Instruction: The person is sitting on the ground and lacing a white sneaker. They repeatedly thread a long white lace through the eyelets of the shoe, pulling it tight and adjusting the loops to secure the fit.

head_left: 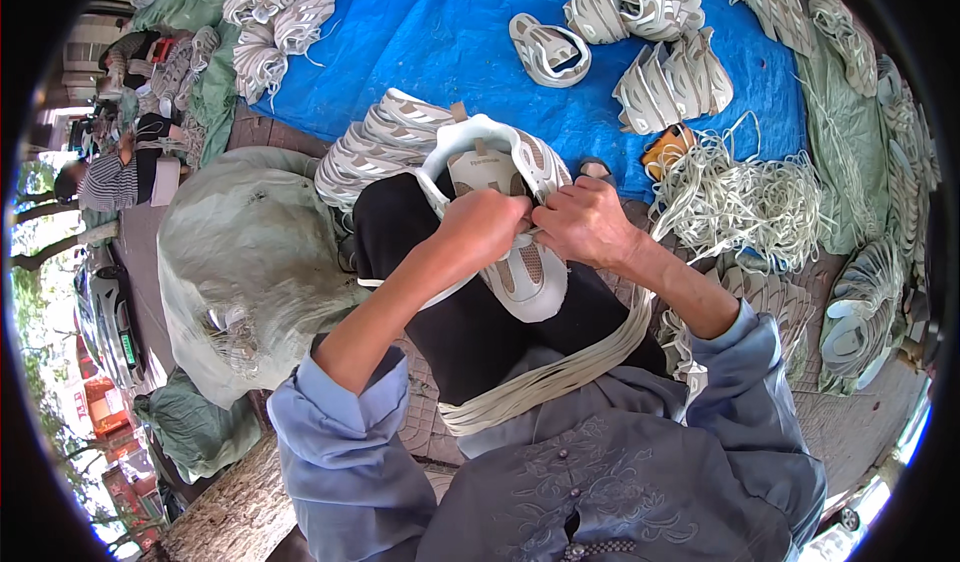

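Holds a white-and-beige shoe upper (525,290) over the lap (597,312) with left hand (486,224) and right hand (588,222) in closed, pinching grip at its throat, with exact hold hidden, and could skew it by tugging unevenly.

From my end I see a grey-blue shirt (480,497) with floral stitching (640,502) in front, rolled-up blue sleeves (335,452) and black trousers (445,332).

Outdoor paving (870,432), blue tarp (430,37) spread on top; dark car (117,312), trees (42,362) at left (bright daylight beyond).
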Demonstrator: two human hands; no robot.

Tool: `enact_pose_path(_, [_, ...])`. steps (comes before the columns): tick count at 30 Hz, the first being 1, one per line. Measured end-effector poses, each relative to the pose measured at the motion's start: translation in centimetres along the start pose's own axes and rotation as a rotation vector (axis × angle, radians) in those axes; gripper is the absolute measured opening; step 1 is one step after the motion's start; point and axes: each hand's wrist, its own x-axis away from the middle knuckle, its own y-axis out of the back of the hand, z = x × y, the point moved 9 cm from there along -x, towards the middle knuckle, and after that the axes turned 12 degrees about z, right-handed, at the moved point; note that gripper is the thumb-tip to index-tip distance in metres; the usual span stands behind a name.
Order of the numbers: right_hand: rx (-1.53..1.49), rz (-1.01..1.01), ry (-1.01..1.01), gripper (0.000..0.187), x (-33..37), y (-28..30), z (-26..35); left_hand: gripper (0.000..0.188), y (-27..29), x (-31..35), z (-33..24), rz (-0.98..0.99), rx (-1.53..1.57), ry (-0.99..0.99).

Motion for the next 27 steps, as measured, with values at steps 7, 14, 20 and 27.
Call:
enact_pose_path(7, [-0.254, 0.117, -0.136, 0.021, -0.1, -0.5, -1.6, 0.003, -0.3, 1.6, -1.5, -0.261, -0.357, -0.113])
enact_pose_path(14, [-0.897, 0.376, -0.467, 0.016, 0.1, -4.5, -2.9, 0.005, 1.8, 4.2, 0.5, -0.521, -0.031, -0.073])
enact_pose_path(20, [-1.017, 0.288, -0.57, 0.007, -0.6, -4.2, -3.2, 0.011, 1.8, 5.6, 2.3, -0.747, 0.444, -0.106])
enact_pose_path(27, [-0.811, 0.048, -0.222, 0.007, -4.7, 0.6, -2.3, 0.032, -0.7, 4.1, 4.0, -0.535, 1.61, -0.415])
